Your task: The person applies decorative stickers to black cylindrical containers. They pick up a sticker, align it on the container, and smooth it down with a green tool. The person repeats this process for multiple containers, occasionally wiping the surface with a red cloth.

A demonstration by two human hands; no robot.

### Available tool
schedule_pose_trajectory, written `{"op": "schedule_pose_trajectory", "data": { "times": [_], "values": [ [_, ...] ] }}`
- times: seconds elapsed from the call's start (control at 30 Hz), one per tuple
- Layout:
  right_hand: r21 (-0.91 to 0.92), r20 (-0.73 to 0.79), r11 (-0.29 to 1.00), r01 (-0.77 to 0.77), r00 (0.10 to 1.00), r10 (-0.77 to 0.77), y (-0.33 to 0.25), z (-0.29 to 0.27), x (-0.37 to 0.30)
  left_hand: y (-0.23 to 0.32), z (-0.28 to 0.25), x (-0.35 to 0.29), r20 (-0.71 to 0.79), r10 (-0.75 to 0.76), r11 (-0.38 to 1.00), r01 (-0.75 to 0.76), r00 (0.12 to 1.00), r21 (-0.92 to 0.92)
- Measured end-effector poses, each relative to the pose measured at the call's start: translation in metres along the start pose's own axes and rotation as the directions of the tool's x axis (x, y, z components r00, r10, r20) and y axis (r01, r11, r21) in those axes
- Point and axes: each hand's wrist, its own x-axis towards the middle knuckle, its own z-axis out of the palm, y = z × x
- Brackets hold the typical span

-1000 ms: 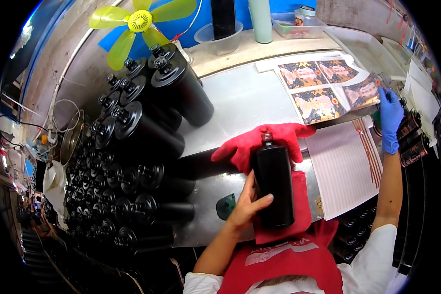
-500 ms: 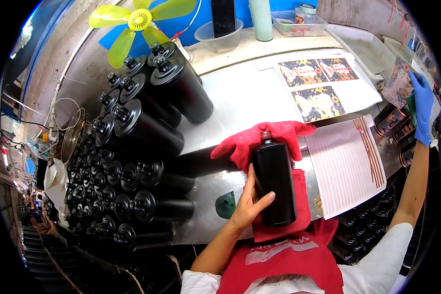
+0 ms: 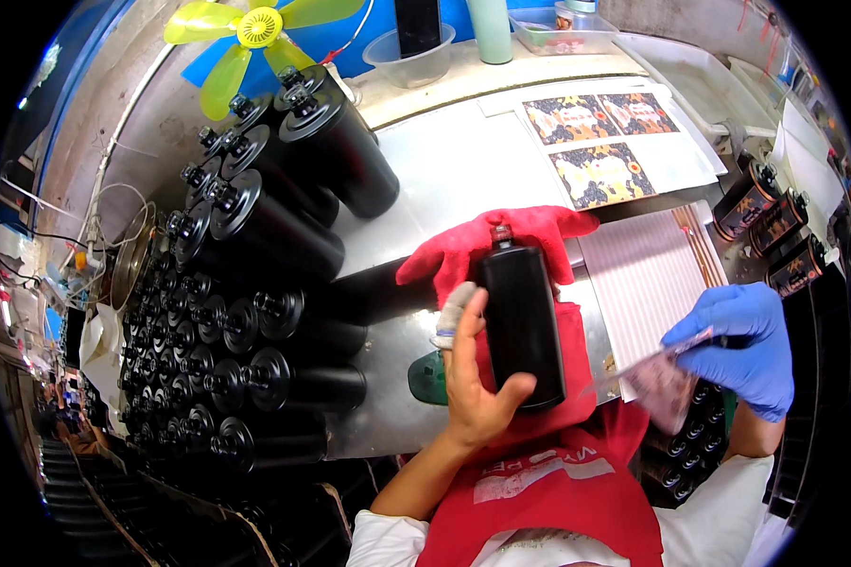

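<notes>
A black bottle [image 3: 523, 326] lies with its neck away from me on a red cloth [image 3: 577, 352]. My left hand [image 3: 477, 402] is at its left side, fingers spread, a pale covering on one finger; the thumb reaches the bottle's lower edge. In a blue glove, my right hand [image 3: 742, 345] pinches a thin printed film [image 3: 662, 389] by its edge, right of the bottle. A bit of green shows below that glove, mostly hidden. Beside my left hand rests a dark green scraper-like piece [image 3: 428, 380].
Many black bottles [image 3: 340, 151] crowd the left. Printed sheets [image 3: 600, 177] lie at the back, and a striped white pad [image 3: 638, 283] with thin brown sticks is at right. Decorated bottles [image 3: 747, 200] stand beyond it. A yellow-green fan [image 3: 259, 28] is at back left.
My right hand has come from the far right toward the bottle, carrying the printed film. My left hand's fingers have lifted and spread beside the bottle. The view has shifted slightly.
</notes>
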Motion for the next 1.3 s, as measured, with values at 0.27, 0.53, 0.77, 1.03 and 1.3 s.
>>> {"op": "schedule_pose_trajectory", "data": {
  "times": [0.27,0.53,0.77,1.03,1.3],
  "values": [
    [0.449,0.094,0.795,-0.408,0.906,0.412,0.028,0.063,0.022,0.013,-0.005,-0.017,0.17,-0.142,0.89,0.201,0.975,-0.409],
    [0.531,0.052,0.755,-0.385,0.904,0.424,0.074,0.091,0.042,-0.002,-0.007,0.007,-0.176,-0.298,0.914,0.228,0.938,-0.336],
    [0.568,0.08,0.704,-0.426,0.88,0.468,0.089,0.095,0.062,-0.014,-0.008,0.028,-0.268,-0.325,0.914,0.229,0.907,-0.335],
    [0.59,0.088,0.672,-0.447,0.863,0.497,0.102,0.097,0.076,-0.025,-0.007,0.039,-0.296,-0.325,0.921,0.23,0.898,-0.313],
    [0.607,0.066,0.685,-0.404,0.884,0.463,0.106,0.101,0.079,-0.032,-0.01,0.044,-0.28,-0.338,0.91,0.237,0.898,-0.34]
  ]
}}
